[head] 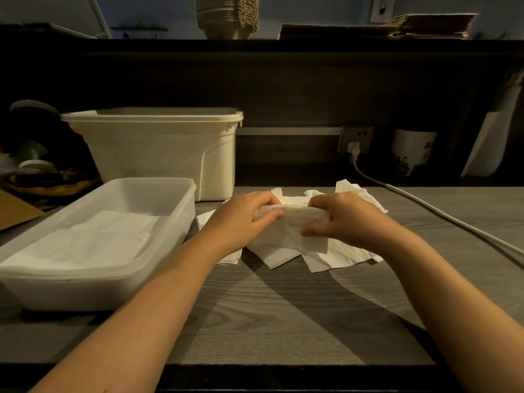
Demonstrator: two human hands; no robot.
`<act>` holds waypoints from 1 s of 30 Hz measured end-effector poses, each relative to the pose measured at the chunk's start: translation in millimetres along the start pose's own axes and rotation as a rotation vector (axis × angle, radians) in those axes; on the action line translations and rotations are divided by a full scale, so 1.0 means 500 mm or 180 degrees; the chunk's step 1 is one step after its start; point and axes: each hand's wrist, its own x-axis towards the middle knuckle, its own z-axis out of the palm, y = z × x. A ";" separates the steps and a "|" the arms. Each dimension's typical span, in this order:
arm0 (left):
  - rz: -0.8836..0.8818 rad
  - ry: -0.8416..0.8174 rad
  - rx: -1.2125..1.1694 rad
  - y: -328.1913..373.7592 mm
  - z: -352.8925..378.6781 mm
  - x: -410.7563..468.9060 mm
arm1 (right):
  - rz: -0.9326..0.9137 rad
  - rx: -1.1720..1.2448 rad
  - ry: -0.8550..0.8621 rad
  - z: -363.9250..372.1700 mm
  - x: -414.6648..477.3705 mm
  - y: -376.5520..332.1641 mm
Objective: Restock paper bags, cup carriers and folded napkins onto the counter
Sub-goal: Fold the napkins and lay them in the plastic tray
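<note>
A white napkin is held just above the grey worktop, its top edge folded over. My left hand pinches its left end and my right hand pinches its right end. Under and behind it lie several loose white napkins, spread unevenly. A shallow translucent tray stands at the left with flat folded napkins inside. On the upper shelf I see a stack of brown cup carriers and flat brown paper bags.
A tall cream plastic bin stands behind the tray. A white cable runs from a wall socket across the worktop to the right edge. A white printed cup is at the back right, and clutter at the far left.
</note>
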 end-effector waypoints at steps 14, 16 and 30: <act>-0.0355 0.0243 -0.1106 0.009 -0.009 0.006 | -0.0007 0.0321 -0.0207 0.002 0.006 0.010; -0.0560 0.0343 -0.1526 0.010 -0.006 0.007 | 0.0026 0.0539 -0.0356 0.006 0.006 0.009; -0.1299 0.0142 -0.4022 0.043 0.017 0.001 | 0.0300 0.2943 0.0026 0.036 0.008 -0.015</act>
